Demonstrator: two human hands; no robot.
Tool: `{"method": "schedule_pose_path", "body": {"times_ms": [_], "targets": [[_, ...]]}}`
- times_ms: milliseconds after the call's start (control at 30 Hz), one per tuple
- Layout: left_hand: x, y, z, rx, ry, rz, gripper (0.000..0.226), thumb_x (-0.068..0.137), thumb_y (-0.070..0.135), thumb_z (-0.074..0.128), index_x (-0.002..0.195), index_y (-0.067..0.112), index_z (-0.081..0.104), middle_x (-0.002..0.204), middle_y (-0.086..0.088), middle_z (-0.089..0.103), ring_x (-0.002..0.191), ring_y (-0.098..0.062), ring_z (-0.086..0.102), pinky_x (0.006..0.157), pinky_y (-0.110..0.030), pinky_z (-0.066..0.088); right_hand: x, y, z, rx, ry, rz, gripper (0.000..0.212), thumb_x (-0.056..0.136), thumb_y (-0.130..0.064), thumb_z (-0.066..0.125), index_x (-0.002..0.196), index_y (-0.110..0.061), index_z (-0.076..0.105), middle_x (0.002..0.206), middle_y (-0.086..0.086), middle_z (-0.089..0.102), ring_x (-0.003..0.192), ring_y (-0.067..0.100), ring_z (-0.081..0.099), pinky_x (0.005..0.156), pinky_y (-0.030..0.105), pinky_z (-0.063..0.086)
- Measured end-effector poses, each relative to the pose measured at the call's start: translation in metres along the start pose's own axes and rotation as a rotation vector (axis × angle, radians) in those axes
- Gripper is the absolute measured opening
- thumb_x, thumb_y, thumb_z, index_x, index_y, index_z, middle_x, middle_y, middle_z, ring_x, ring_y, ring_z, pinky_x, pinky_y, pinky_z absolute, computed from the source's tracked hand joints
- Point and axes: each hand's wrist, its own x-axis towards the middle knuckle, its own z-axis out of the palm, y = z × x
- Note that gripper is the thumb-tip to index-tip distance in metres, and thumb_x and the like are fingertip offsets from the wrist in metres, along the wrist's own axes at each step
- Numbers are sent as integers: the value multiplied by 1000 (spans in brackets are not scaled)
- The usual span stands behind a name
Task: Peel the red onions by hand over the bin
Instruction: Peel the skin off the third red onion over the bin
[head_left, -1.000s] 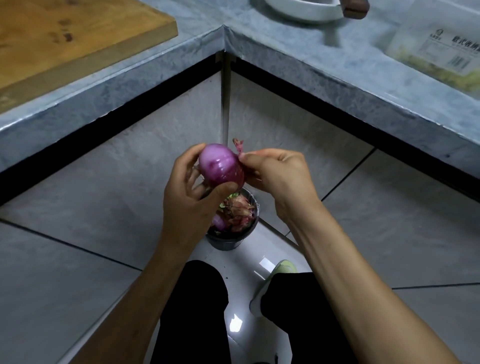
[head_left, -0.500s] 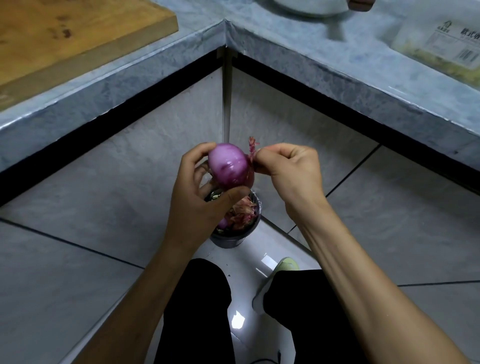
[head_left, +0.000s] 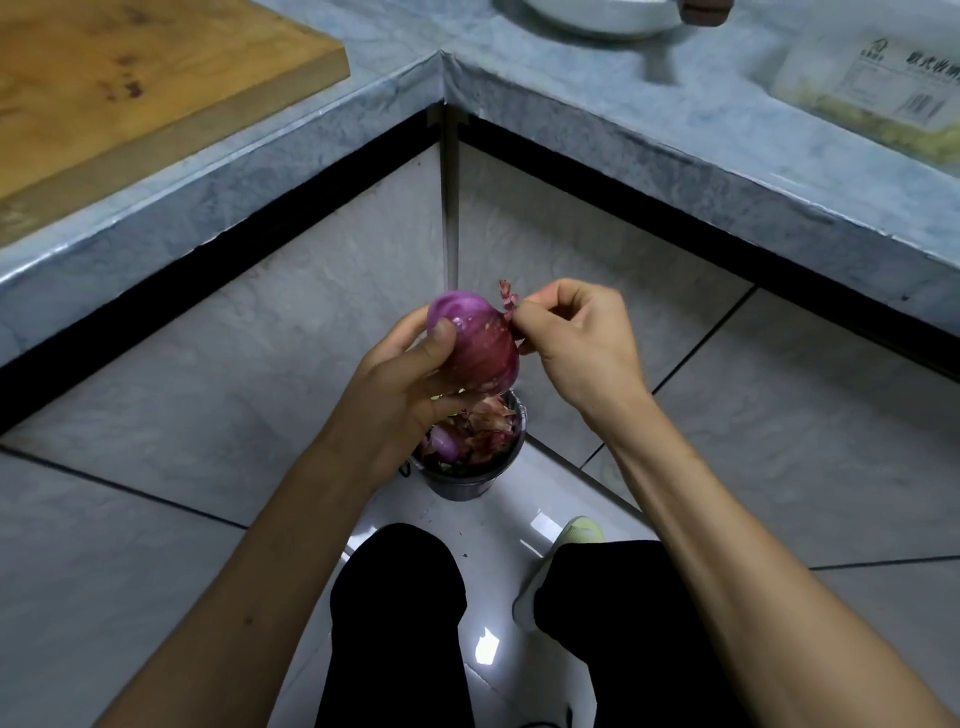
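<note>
**Onion turned in the hand, last bit of skin coming off**

While the big grey counter (head_left: 597, 119) and the wooden cutting board (head_left: 130, 73) sit in the same place as a second ago, the hands are now a little higher and a little more to the right. Down on the floor, the small dark bin (head_left: 470, 478) is right under the hands, and it is full of dry red skins.

The left hand (head_left: 400, 384) holds the red onion (head_left: 475, 345) over the bin, with its fingers curled round it. A second ago the thumb was under the onion. Now the thumb presses on the top, so the onion has been rolled round in the hand. Most of the onion looks smooth, shiny and purple.

The right hand (head_left: 576, 338) is just beside the onion. Its finger and thumb pinch a small curly strip of skin (head_left: 507, 300) at the onion's end. The strip sticks up a bit more than before, so it seems to be pulling away. It is too small to tell if it is fully free.

This onion looks almost done. Next the strip should drop into the bin.
</note>
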Motion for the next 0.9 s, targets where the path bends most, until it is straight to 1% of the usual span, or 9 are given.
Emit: {"method": "schedule_pose_path", "body": {"times_ms": [133, 200, 300, 400, 467, 600, 700, 800, 900], "targets": [[1, -2, 1, -84, 22, -61, 51, 92, 39, 60, 134, 10, 58, 128, -17, 67, 111, -33, 70, 87, -42, 60, -1, 4, -2, -87, -31, -49, 14, 87, -10, 64, 75, -14, 69, 78, 6, 72, 73, 20, 69, 71, 42, 60], [1, -2, 1, -86, 85, -21, 60, 85, 40, 71, 135, 10, 55, 132, -19, 64, 111, -33, 71, 87, -43, 60, -3, 6, -4, -44, -88, -61, 12, 91, -13, 64, 84, -15, 74, 85, 1, 74, 82, 16, 71, 77, 39, 60], [0, -3, 1, -66, 177, 65, 99, 54, 52, 96, 134, 15, 53, 128, -18, 67, 109, -35, 71, 87, -45, 60, -9, 6, -3, -26, -220, -79, 21, 89, -29, 70, 105, -16, 76, 97, -3, 75, 88, 8, 70, 78, 27, 58], [-4, -1, 6, -1, 205, 122, 108, 47, 59, 95, 135, 16, 49, 125, -18, 70, 109, -37, 71, 88, -48, 60, -12, 5, -1, -97, -268, -144, 35, 81, -39, 76, 111, -22, 74, 105, -1, 70, 92, 9, 67, 80, 22, 55], [-9, 4, 7, 91, 205, 153, 97, 57, 61, 87, 136, 16, 52, 124, -14, 70, 107, -32, 73, 82, -40, 61, -13, 4, 0, -36, -289, -164, 30, 84, -31, 75, 112, -20, 74, 101, -1, 72, 88, 8, 68, 77, 20, 54], [-16, 14, 3, 228, 111, 193, 57, 82, 34, 71, 135, 19, 59, 122, -6, 72, 110, -24, 72, 81, -33, 61, -15, 6, -7, 126, -312, -180, 26, 93, -15, 65, 118, -15, 69, 101, 0, 75, 93, 10, 71, 84, 28, 57], [-16, 17, 4, 252, 123, 170, 55, 82, 24, 70, 135, 18, 57, 114, -1, 76, 103, -18, 74, 75, -26, 60, -16, 8, -7, 100, -284, -224, 27, 95, -10, 61, 121, -13, 67, 103, -3, 74, 97, 8, 70, 89, 28, 56], [-18, 15, 11, 217, 192, 116, 58, 79, 30, 73, 132, 18, 58, 105, -5, 78, 93, -19, 76, 69, -28, 60, -19, 8, -6, -10, -249, -262, 26, 93, -20, 65, 119, -21, 69, 102, -7, 74, 98, 8, 70, 90, 38, 57], [-18, 15, 14, 177, 234, 76, 51, 79, 36, 74, 125, 17, 62, 101, -8, 78, 88, -21, 77, 70, -30, 60, -22, 8, -5, -109, -256, -257, 41, 81, -34, 75, 121, -28, 68, 97, -7, 74, 90, 15, 71, 83, 42, 58]]}}
